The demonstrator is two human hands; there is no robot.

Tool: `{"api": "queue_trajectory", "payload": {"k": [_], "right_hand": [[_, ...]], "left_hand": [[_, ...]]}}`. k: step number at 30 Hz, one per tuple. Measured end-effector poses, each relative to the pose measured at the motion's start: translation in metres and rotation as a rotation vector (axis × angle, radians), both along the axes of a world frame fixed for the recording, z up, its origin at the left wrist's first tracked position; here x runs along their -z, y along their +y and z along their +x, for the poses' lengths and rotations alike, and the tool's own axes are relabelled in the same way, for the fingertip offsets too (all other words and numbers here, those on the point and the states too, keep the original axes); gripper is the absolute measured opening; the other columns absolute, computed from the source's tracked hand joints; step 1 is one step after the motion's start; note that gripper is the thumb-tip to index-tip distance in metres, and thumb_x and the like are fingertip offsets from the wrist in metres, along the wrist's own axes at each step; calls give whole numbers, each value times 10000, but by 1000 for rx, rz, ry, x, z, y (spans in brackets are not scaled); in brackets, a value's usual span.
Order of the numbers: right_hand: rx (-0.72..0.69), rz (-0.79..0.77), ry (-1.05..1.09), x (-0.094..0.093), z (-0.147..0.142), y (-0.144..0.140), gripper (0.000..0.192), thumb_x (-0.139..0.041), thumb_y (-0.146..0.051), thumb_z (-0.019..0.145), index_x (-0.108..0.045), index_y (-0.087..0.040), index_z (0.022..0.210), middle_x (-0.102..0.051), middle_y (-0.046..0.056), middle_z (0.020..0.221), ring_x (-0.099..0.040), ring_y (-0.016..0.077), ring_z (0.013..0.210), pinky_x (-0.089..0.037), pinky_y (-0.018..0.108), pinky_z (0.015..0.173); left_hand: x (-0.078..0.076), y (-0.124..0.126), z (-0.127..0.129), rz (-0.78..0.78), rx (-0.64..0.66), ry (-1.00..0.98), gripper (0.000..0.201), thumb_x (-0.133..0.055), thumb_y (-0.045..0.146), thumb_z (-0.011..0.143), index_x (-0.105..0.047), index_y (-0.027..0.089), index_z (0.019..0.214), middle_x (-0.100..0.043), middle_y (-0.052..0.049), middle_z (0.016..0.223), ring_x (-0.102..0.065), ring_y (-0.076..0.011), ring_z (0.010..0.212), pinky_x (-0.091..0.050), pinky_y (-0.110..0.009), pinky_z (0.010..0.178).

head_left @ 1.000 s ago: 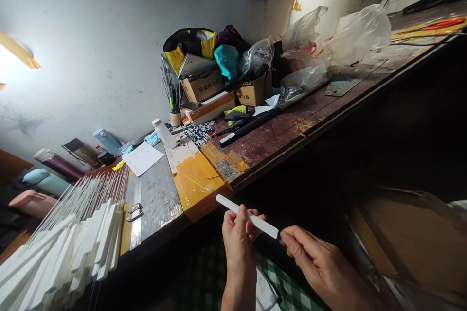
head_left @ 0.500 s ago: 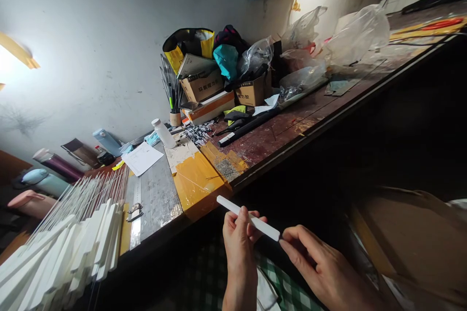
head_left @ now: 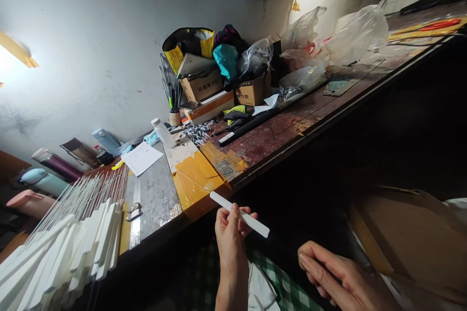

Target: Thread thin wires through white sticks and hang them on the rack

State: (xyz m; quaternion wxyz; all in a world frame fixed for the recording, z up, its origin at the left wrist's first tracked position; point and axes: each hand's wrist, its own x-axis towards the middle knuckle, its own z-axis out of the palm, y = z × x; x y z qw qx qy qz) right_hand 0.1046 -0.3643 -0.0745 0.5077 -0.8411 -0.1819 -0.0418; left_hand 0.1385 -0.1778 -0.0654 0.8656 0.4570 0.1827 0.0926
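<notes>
The left hand (head_left: 231, 238) is gripping a white, flat, narrow stick (head_left: 251, 222) in front of the amber, tape-covered block (head_left: 199, 182). The stick's long axis is running from the block's side down toward the right hand (head_left: 328, 272). This hand is resting farther from the block, apart from the stick, thumb and forefinger together; whether they are pinching something thin, I cannot tell. Behind the block, a brown cardboard box (head_left: 203, 86) is showing dark characters, 环氧魔力胶; rightward, another brown cardboard carton (head_left: 248, 93) is showing 力胶.
</notes>
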Motion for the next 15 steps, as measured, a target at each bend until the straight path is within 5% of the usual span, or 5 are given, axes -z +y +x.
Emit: {"api": "queue_trajectory", "payload": {"k": [9, 15], "right_hand": [[67, -87, 54, -28, 3, 22, 292, -398, -302, 932, -532, -254, 677, -577, -30, 556, -563, 127, 480, -471, 191, 479], [36, -74, 52, -26, 8, 31, 317, -349, -295, 946, -545, -246, 701, -612, -12, 610, -605, 135, 539, -484, 211, 547]], "left_hand": [[9, -14, -3, 11, 38, 35, 290, -667, 384, 855, -499, 148, 847, -697, -54, 774, -700, -180, 688, -530, -281, 638], [13, -12, 1, 6, 32, 28, 301, -673, 387, 852, -503, 139, 835, -695, -50, 751, -686, -145, 636, -527, -260, 632]]}}
